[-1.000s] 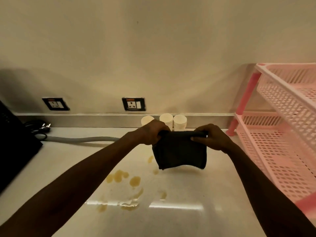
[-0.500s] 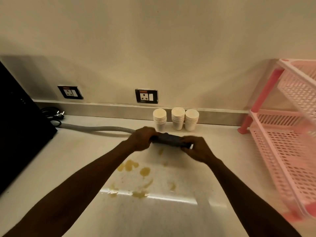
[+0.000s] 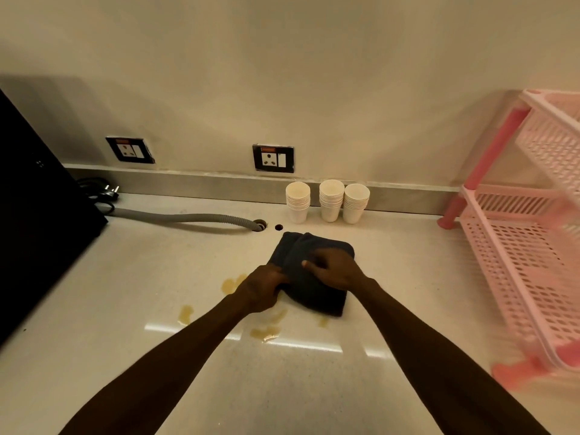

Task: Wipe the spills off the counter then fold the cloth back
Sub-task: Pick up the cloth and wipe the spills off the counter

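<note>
Head view: you've lowered the dark folded cloth (image 3: 314, 271) onto the counter (image 3: 157, 277); left hand (image 3: 263, 288) pinches its edge, right hand (image 3: 332, 268) presses flat, yellow spills (image 3: 265, 332) unwiped.

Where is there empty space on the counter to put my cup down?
Bare counter lies between the black appliance and the cloth, below the hose. Another patch sits between cloth and pink rack. Spills and both hands crowd the middle.

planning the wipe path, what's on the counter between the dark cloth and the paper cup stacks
Nothing: in the head view, only bare counter separates the cloth from the three paper cup stacks.
</note>
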Demonstrator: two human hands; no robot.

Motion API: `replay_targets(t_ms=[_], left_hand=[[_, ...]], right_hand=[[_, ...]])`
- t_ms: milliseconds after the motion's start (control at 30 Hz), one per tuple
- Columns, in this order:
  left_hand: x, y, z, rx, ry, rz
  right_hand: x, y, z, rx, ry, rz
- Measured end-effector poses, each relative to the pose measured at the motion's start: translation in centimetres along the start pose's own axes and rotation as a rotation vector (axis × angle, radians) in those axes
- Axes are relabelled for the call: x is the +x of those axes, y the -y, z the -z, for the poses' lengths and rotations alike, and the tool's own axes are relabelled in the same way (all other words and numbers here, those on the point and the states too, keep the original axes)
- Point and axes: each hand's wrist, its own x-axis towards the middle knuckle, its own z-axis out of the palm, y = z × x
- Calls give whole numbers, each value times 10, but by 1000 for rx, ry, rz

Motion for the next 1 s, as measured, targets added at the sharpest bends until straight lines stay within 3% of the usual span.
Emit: replay_targets(t_ms=[167, 300, 400, 633, 1000], left_hand=[[-28, 3, -9, -79, -234, 5], [-81, 21, -28, -153, -516, 269], [-127, 43, -38, -86, -611, 420], [-175, 86, -31, -15, -571, 687], [-194, 111, -25, -86, -514, 709]], right_hand=[[15, 17, -40, -112, -7, -165], [16, 17, -68, -190, -97, -220], [15, 12, -74, -243, -129, -183], [-6, -15, -82, -293, -131, -143], [-79, 27, -151, -236, -308, -235]])
